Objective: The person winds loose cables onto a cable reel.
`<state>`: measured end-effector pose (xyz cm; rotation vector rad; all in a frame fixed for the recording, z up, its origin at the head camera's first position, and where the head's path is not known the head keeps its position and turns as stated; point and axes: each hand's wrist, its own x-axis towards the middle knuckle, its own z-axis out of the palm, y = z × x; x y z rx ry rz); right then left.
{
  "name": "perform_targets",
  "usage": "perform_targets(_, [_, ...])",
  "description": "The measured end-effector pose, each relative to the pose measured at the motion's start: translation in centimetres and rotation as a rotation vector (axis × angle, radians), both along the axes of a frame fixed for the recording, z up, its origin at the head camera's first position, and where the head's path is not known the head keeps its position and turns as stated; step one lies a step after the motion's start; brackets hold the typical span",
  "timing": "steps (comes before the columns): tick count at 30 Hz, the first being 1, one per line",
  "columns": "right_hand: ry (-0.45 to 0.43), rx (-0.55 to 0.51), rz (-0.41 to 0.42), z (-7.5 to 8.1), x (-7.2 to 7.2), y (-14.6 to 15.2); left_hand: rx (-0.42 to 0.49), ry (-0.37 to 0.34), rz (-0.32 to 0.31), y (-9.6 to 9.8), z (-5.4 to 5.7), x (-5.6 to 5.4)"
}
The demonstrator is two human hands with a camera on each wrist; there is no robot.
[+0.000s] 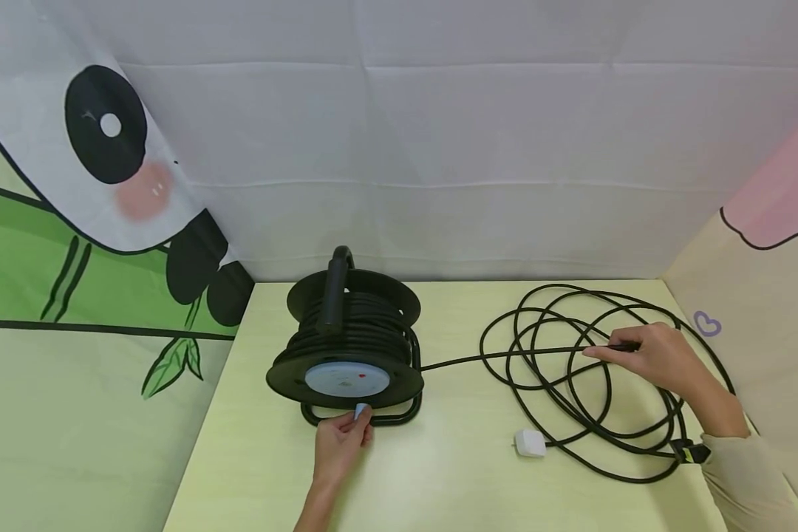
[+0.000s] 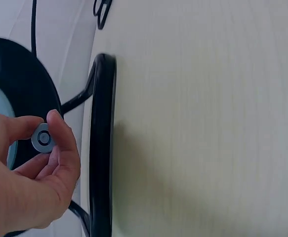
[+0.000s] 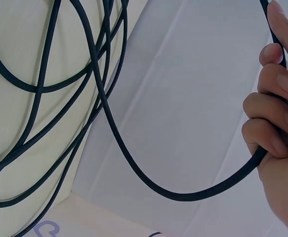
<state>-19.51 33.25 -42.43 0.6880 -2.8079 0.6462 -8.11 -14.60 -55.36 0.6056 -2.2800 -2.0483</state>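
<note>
A black cable reel (image 1: 346, 332) with a pale blue centre disc stands toward the left of the table, much cable wound on its drum. My left hand (image 1: 341, 443) pinches the small light-blue crank knob (image 2: 43, 138) at the reel's front lower rim between thumb and fingers. Over the loose coils at the right, my right hand (image 1: 658, 358) grips the black cable (image 3: 183, 196), its fingers curled round it. From that hand the cable runs almost straight left to the reel. Loose cable loops (image 1: 572, 414) lie beneath, with a white plug (image 1: 530, 442) at their near left.
The reel rests on a black tubular stand (image 2: 102, 143). The pale wooden table (image 1: 452, 473) meets a white cloth wall (image 1: 479, 162) behind. Printed cloth with a cartoon panda hangs at left. A black strap-like piece (image 1: 690, 451) shows by the right sleeve.
</note>
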Motion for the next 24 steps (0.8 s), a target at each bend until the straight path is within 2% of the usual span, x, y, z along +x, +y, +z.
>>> perform_targets(5, [-0.005, 0.0, -0.008, 0.1, 0.0, 0.3, -0.005, -0.013, 0.056, -2.0, -0.2, 0.2])
perform_targets(10, [0.017, 0.022, 0.01, 0.1, -0.1, 0.4, -0.004, -0.029, 0.114, -3.4, 0.2, 0.3])
perform_targets(13, [-0.004, 0.028, 0.012, 0.3, 0.0, 0.3, 0.003, -0.043, 0.126, -4.0, 0.7, 0.4])
perform_targets(18, [-0.022, 0.052, -0.04, 0.9, 0.1, 0.6, 0.001, -0.053, 0.139, -5.1, 1.5, 0.6])
perform_targets(24, [-0.06, 0.032, -0.057, 1.4, 0.3, 1.8, -0.023, -0.072, 0.171, -6.7, 3.1, 0.8])
